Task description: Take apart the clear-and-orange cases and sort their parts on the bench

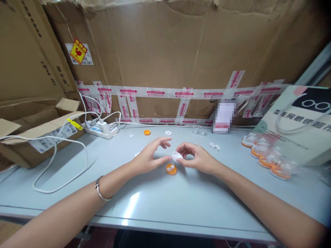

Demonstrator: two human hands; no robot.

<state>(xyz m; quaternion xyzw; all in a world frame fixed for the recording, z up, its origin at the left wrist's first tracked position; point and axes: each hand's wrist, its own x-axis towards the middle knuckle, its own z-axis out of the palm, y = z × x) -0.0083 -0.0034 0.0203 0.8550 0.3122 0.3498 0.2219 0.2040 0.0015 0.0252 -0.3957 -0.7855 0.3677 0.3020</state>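
Note:
Between the fingers of my right hand is a small round white plastic part, tilted so its inside shows. My left hand is just left of it, thumb and fingers apart; its thumb tip comes close to the white part, and I cannot tell whether they touch. Below both hands, an orange round base lies on the table with small white pieces in it. Farther back lie another orange ring-shaped part and a white disc. A small white piece shows partly behind my left wrist.
Clear plastic cups and flat white parts lie behind my right hand. Several clear-topped orange-based units stand at right by a paper bag. A phone leans at the back. A power strip, cable and carton occupy the left.

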